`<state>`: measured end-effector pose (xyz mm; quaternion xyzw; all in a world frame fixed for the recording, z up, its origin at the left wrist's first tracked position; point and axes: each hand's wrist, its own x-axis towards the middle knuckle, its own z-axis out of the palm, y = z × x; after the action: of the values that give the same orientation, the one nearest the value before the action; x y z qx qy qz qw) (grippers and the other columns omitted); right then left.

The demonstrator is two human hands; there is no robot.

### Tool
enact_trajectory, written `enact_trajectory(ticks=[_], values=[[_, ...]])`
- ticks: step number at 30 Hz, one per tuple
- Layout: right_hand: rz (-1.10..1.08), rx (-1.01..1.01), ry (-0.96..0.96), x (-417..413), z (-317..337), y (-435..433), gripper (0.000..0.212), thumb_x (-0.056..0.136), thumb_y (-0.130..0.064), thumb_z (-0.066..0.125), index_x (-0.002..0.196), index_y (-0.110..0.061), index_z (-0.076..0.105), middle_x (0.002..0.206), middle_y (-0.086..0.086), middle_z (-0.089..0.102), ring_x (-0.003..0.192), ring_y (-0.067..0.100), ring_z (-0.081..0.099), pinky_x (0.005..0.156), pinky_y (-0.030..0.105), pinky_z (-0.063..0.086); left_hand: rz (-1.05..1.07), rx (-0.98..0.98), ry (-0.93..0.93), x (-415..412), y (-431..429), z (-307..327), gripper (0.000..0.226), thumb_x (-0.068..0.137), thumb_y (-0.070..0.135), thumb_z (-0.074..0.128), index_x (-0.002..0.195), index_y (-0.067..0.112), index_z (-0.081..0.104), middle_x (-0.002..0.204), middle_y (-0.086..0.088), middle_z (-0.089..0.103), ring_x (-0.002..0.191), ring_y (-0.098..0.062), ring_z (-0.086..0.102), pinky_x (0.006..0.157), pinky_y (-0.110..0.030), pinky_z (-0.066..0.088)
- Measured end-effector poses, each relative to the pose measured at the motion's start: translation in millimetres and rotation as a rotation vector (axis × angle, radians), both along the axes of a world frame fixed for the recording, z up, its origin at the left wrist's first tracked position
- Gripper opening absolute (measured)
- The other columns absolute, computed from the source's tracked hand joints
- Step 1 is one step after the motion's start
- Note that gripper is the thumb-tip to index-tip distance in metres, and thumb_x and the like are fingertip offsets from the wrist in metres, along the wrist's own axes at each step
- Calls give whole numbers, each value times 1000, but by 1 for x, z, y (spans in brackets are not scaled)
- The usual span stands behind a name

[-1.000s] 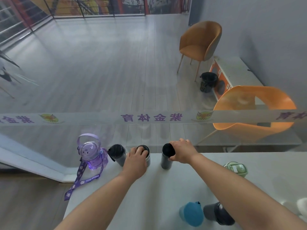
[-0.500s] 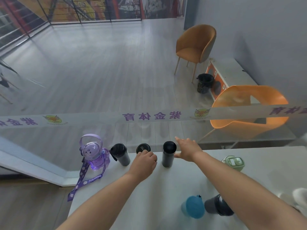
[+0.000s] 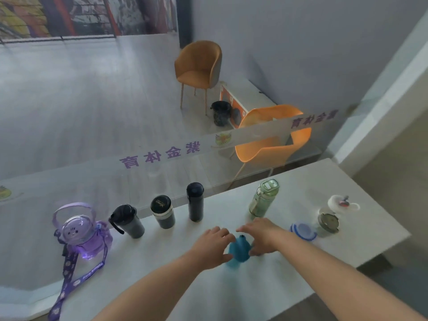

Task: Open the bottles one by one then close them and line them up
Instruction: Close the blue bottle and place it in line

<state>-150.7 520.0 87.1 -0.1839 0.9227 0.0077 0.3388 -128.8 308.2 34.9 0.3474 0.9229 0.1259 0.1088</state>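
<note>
Along the far edge of the white table (image 3: 162, 274) stand in a row a purple jug (image 3: 81, 235), a black tumbler with a strap (image 3: 128, 222), a grey tumbler with a black lid (image 3: 163, 215) and a tall black flask (image 3: 195, 201). A green bottle (image 3: 262, 198) stands apart to the right. Nearer to me is a small blue bottle (image 3: 239, 251). My left hand (image 3: 213, 245) curls against its left side. My right hand (image 3: 261, 235) is curved over its right side and hides what lies under it; the picture is blurred there.
To the right lie a clear container with a blue-rimmed lid (image 3: 303, 231), a glass jar with a metal lid (image 3: 328, 222) and a white lid (image 3: 342, 202). A glass wall runs along the table's far edge. The table ends close on the right.
Both hands left the row of dark bottles and came back towards me, to the blue bottle. My view swung to the right, and the green bottle and the items on the right now show fully.
</note>
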Motion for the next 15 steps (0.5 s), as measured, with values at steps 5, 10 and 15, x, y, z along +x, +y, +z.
enact_trajectory(ticks=[5,10,15], values=[[175,-14,79,16,-19,2,78,78,-46,75,145,-36,35,135,-7,54,120,24,49,99,41,34,53,6,42,14,10,-24,42,91,46,57,128,28,48,122,5,54,108,-21,46,94,-34,40],[269,-49,174,10,-41,-1,78,76,-52,73,142,-32,37,129,-1,57,116,27,49,94,42,36,97,23,62,14,8,-27,40,91,45,56,125,25,51,120,5,55,108,-20,45,95,-34,40],[309,-104,225,-24,-48,-5,70,75,-49,73,134,-23,46,125,2,58,115,28,49,95,41,39,216,73,243,-18,-2,-20,24,90,38,57,109,23,59,111,4,60,100,-22,50,84,-39,49]])
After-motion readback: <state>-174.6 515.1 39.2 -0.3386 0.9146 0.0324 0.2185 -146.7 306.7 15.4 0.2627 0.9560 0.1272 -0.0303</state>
